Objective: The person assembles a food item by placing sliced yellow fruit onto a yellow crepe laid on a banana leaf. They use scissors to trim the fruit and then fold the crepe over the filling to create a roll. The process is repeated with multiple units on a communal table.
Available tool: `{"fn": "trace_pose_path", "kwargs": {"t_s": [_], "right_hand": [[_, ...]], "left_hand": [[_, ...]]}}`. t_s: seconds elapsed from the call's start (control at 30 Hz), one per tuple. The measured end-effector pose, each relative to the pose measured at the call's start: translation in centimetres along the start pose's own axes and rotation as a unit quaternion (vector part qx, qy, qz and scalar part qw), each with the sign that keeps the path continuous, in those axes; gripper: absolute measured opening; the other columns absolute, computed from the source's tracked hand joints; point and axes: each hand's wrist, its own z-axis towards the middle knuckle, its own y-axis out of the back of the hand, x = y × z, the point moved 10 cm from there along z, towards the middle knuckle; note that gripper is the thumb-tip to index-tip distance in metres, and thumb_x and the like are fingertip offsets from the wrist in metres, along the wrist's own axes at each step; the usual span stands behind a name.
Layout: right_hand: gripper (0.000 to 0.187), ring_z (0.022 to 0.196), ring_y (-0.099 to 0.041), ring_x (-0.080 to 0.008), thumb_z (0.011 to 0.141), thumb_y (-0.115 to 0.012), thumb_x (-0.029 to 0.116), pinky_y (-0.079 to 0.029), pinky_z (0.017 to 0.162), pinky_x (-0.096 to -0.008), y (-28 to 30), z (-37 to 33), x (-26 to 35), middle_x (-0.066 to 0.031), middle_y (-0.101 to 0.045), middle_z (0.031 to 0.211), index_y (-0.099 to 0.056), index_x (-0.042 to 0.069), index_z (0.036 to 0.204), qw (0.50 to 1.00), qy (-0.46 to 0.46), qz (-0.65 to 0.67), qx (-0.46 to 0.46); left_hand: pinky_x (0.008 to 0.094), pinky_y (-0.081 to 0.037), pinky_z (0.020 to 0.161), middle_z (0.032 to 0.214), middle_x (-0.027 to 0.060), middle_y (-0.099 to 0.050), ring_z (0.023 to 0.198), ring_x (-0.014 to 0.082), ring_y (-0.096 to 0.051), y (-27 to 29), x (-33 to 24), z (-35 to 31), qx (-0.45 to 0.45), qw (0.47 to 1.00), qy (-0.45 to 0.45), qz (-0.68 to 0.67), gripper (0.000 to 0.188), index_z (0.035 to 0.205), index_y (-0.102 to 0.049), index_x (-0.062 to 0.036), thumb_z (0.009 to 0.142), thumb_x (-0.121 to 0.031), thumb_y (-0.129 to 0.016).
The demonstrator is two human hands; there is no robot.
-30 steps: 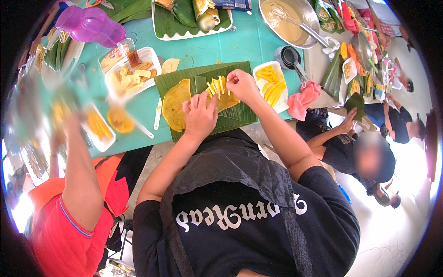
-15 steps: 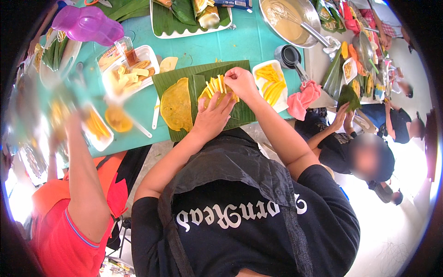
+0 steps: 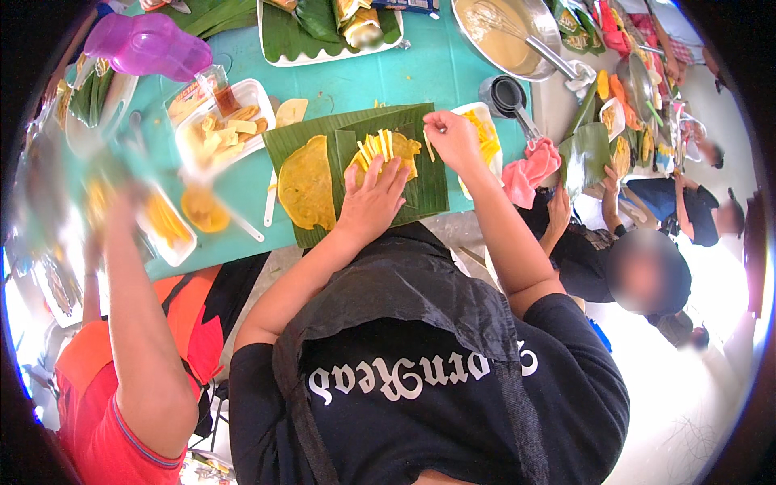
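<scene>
On a banana leaf (image 3: 412, 186), laid over the turquoise table, lie two yellow crepes. The left crepe (image 3: 305, 184) is bare; the right crepe (image 3: 411, 156) carries a row of pale yellow strips (image 3: 376, 146). My left hand (image 3: 371, 192) rests on the near part of that right crepe, fingers stretched out over it and touching the strips' ends. Beyond the leaf's right edge, my right hand (image 3: 455, 139) pinches a thin pale yellow strip (image 3: 429, 145) that hangs from the fingertips. It partly covers a white tray of yellow strips (image 3: 488, 139).
A steel bowl of batter (image 3: 501, 44) with a whisk stands at the far right, near black measuring cups (image 3: 503, 95) and a pink cloth (image 3: 531, 171). Left are a foam tray (image 3: 194, 153), a purple jug (image 3: 149, 44) and a co-worker's arm (image 3: 133, 323).
My right hand has moved right, from the strips on the crepe to beside the white tray, with a strip hanging from its fingers. My left hand stays nearly still.
</scene>
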Motion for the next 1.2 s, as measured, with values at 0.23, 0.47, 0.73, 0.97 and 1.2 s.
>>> {"fn": "trace_pose_path", "kwargs": {"t_s": [0.23, 0.47, 0.73, 0.97, 1.2], "right_hand": [[0.025, 0.084, -0.065, -0.0363, 0.085, -0.056, 0.018, -0.053, 0.071, -0.0470, -0.4, -3.8, 1.2, -0.0157, -0.067, 0.091, -0.063, 0.007, 0.106, 0.966, 0.033, -0.256, 0.019], [0.032, 0.091, -0.064, -0.0360, 0.090, -0.046, 0.013, -0.052, 0.073, -0.0475, -1.8, -3.9, 2.0, -0.0185, -0.064, 0.099, -0.056, 0.008, 0.120, 0.959, 0.057, -0.278, -0.009], [0.025, 0.087, -0.064, -0.0378, 0.085, -0.052, 0.012, -0.052, 0.072, -0.0482, -2.4, -3.5, 1.0, -0.0189, -0.064, 0.097, -0.056, 0.007, 0.110, 0.964, 0.030, -0.265, -0.013], [0.029, 0.077, -0.066, -0.0331, 0.077, -0.062, 0.013, -0.052, 0.067, -0.0451, -1.6, -4.4, 2.2, -0.0126, -0.067, 0.080, -0.057, 0.008, 0.105, 0.995, 0.043, -0.084, -0.036], [0.025, 0.066, -0.066, -0.0223, 0.077, -0.066, 0.009, -0.052, 0.061, -0.0344, -4.8, -4.2, 4.6, -0.0094, -0.067, 0.078, -0.060, 0.005, 0.100, 0.998, 0.058, 0.009, -0.030]], "left_hand": [[0.0517, -0.022, 0.103, 0.132, 0.0008, -0.051, 0.129, 0.0225, -0.038, 1.3, 0.0, -0.7, -0.028, 0.998, -0.028, -0.053, 0.045, 0.126, -0.057, -0.0181, 0.083, -0.026, -0.065], [0.0499, -0.023, 0.102, 0.127, -0.0015, -0.055, 0.124, 0.0227, -0.042, 3.3, 2.0, -1.7, -0.063, 0.997, 0.002, -0.040, 0.042, 0.121, -0.060, -0.0193, 0.081, -0.024, -0.067], [0.0498, -0.024, 0.101, 0.124, -0.0010, -0.056, 0.122, 0.0234, -0.043, 4.4, 3.5, -2.9, -0.089, 0.994, 0.040, -0.043, 0.041, 0.121, -0.060, -0.0195, 0.081, -0.022, -0.067], [0.0481, -0.027, 0.097, 0.122, 0.0011, -0.056, 0.118, 0.0243, -0.045, 5.0, 4.0, -3.7, -0.107, 0.991, 0.053, -0.054, 0.038, 0.118, -0.060, -0.0183, 0.081, -0.019, -0.066], [0.0454, -0.033, 0.088, 0.108, 0.0043, -0.055, 0.106, 0.0244, -0.049, 5.1, 5.5, -4.5, -0.109, 0.987, 0.111, -0.050, 0.037, 0.116, -0.060, -0.0134, 0.079, -0.017, -0.066]]}}
